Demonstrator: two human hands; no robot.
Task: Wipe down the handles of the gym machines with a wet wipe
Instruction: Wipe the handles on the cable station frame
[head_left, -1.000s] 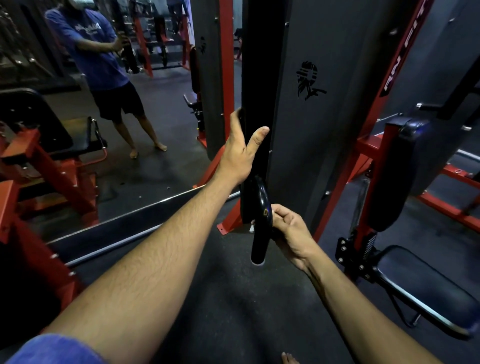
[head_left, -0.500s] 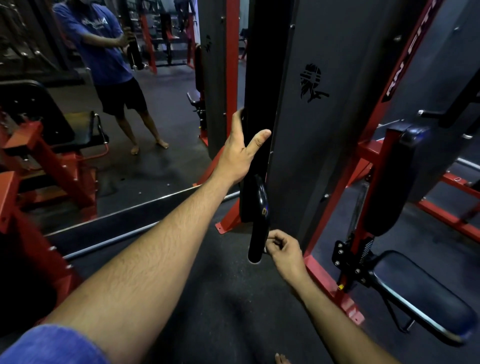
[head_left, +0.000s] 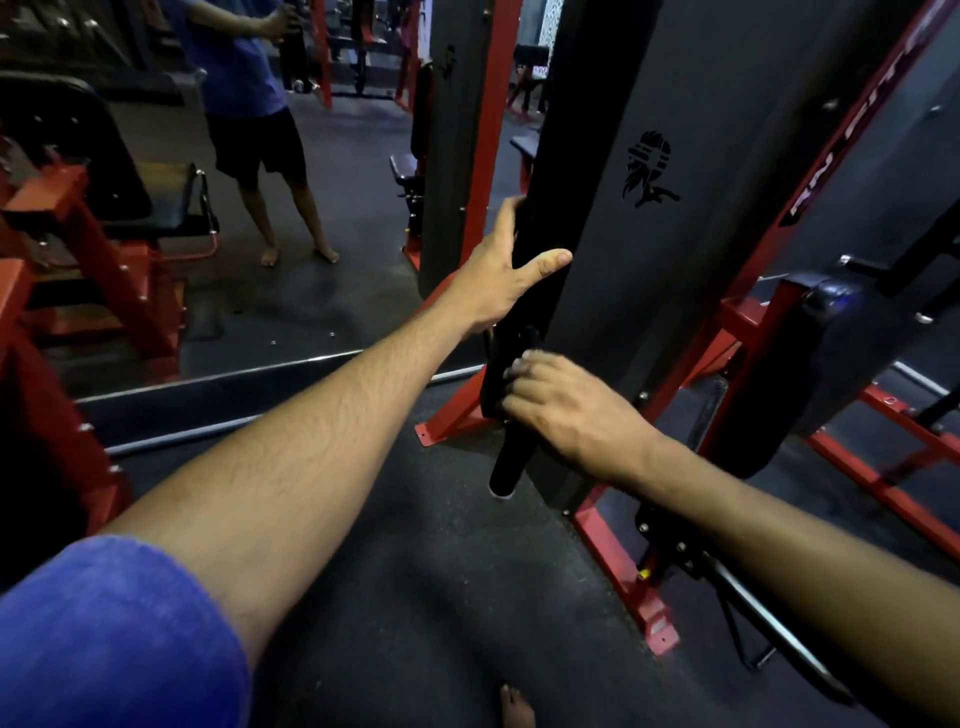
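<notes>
Dark rubber floor (head_left: 415, 597): one surface, running under everything in view.

Grey machine housing (head_left: 727, 156): one tall panel bearing a black crest logo (head_left: 649, 169), standing directly behind the handle and blocking the space to its right.

Wall mirror (head_left: 311, 286): one, at left, its lower edge meeting the floor; it shows the reflected person (head_left: 249, 104) in a blue shirt and dark shorts, and reflected red equipment.

Red frame members: several; one slanted upright (head_left: 852, 130) with white lettering at right, one foot plate (head_left: 447, 421) bolted to the floor just beside the handle's lower part.

Black padded seat (head_left: 119, 171): one, at left, on a red frame.

Black roller pad (head_left: 769, 395): one, right of the housing, well apart from the hands.

Black vertical post (head_left: 550, 156): one, at the housing's left edge.

Left hand (head_left: 504, 275): one, fingers straight and thumb spread, pressed flat against the post above the handle; it grasps nothing.

Right hand (head_left: 566, 410): one, fingers curled round the handle's middle, blurred; whether a wipe lies under them cannot be told.

Handle (head_left: 506, 462): one black bar, hanging nearly upright just before the housing's lower edge, its bottom end free above the floor.

Bare toes (head_left: 514, 706): one foot, at the bottom edge.
</notes>
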